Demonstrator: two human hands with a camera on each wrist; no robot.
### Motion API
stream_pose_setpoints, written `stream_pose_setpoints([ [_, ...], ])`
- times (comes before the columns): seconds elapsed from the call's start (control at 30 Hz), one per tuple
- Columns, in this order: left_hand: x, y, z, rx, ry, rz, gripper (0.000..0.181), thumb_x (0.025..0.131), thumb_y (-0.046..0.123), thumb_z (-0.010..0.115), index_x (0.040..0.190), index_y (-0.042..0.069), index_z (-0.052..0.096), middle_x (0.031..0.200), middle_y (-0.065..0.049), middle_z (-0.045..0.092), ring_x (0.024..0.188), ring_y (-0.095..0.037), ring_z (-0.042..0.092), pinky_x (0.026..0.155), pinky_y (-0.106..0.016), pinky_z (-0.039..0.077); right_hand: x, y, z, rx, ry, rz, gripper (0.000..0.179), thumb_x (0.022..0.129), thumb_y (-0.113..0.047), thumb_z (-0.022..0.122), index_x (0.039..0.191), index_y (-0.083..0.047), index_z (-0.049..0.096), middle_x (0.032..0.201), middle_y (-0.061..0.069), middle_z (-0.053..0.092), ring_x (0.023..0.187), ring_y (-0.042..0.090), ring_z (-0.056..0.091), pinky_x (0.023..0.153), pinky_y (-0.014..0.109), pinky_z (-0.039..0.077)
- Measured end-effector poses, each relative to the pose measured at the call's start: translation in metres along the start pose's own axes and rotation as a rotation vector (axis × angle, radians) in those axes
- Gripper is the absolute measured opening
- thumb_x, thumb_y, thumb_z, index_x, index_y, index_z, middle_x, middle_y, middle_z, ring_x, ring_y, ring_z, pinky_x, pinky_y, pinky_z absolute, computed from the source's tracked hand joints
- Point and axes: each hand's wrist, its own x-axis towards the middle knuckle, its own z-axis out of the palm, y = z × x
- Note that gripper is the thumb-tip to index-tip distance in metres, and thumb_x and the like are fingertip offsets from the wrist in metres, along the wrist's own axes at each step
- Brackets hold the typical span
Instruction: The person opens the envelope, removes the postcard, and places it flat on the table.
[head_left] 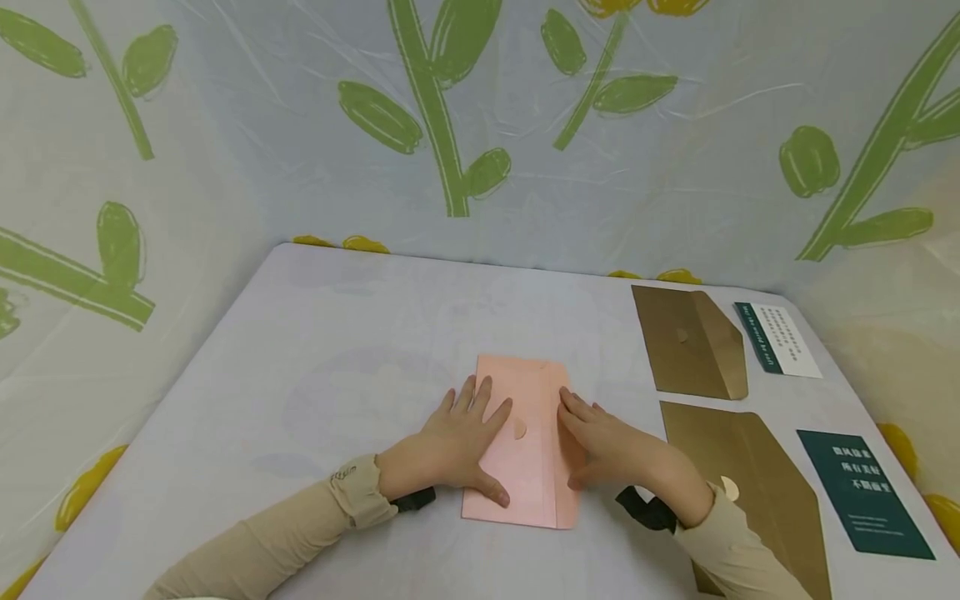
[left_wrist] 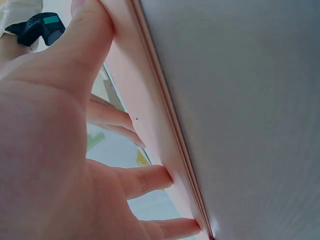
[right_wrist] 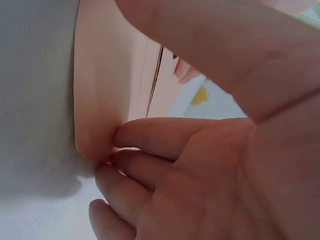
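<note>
A pink envelope lies on the table in front of me, its flap along the right side and a small semicircular tab near its middle. My left hand rests spread on the envelope's left part, thumb and fingertips pressing its surface. In the left wrist view, the layered edge of the envelope runs beside those fingertips. With extended fingers close together, my right hand touches the flap at the right. The right wrist view has its fingertips against the flap, near a slanted corner.
Two brown envelopes lie to the right, the nearer brown envelope partly under my right sleeve. Beyond them are a white and green card and a dark green card. A leaf-patterned sheet hangs behind the table.
</note>
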Motion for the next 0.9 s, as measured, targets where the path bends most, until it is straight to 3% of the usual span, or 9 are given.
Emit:
stream_pose_setpoints([
  [0.4, -0.001, -0.001, 0.0, -0.049, -0.009, 0.022, 0.123, 0.067, 0.078, 0.071, 0.159, 0.011, 0.022, 0.162, -0.027, 0.003, 0.147, -0.047, -0.008, 0.118, -0.055, 0.011, 0.003, -0.005, -0.002, -0.037, 0.021, 0.0, 0.093, 0.076, -0.015, 0.087, 0.146, 0.015, 0.033, 0.156, 0.034, 0.019, 0.144, 0.046, 0.022, 0.113, 0.058, 0.023],
  [0.57, 0.002, 0.0, -0.004, -0.051, -0.016, 0.016, 0.122, 0.068, 0.075, 0.073, 0.156, 0.006, 0.026, 0.161, -0.029, 0.006, 0.147, -0.049, -0.005, 0.118, -0.055, 0.014, 0.01, -0.01, -0.002, -0.087, 0.022, 0.032, 0.091, 0.072, -0.015, 0.09, 0.144, 0.013, 0.04, 0.154, 0.035, 0.026, 0.142, 0.047, 0.028, 0.112, 0.056, 0.027],
  [0.77, 0.016, 0.012, -0.011, -0.01, 0.043, 0.022, 0.097, 0.076, 0.07, 0.072, 0.14, 0.003, 0.044, 0.155, -0.029, 0.025, 0.142, -0.053, 0.019, 0.111, -0.048, 0.034, 0.014, -0.014, -0.001, -0.154, 0.018, 0.085, 0.09, 0.069, -0.014, 0.091, 0.141, 0.013, 0.044, 0.152, 0.035, 0.031, 0.138, 0.049, 0.034, 0.11, 0.055, 0.031],
  [0.9, 0.026, 0.023, -0.015, 0.057, 0.06, 0.001, 0.09, 0.081, 0.071, 0.066, 0.144, 0.011, 0.043, 0.147, -0.029, 0.035, 0.134, -0.055, 0.033, 0.099, -0.044, 0.047, 0.015, -0.015, -0.001, -0.205, 0.045, 0.081, 0.08, 0.072, -0.01, 0.088, 0.136, 0.015, 0.048, 0.147, 0.037, 0.037, 0.135, 0.049, 0.039, 0.107, 0.056, 0.035],
])
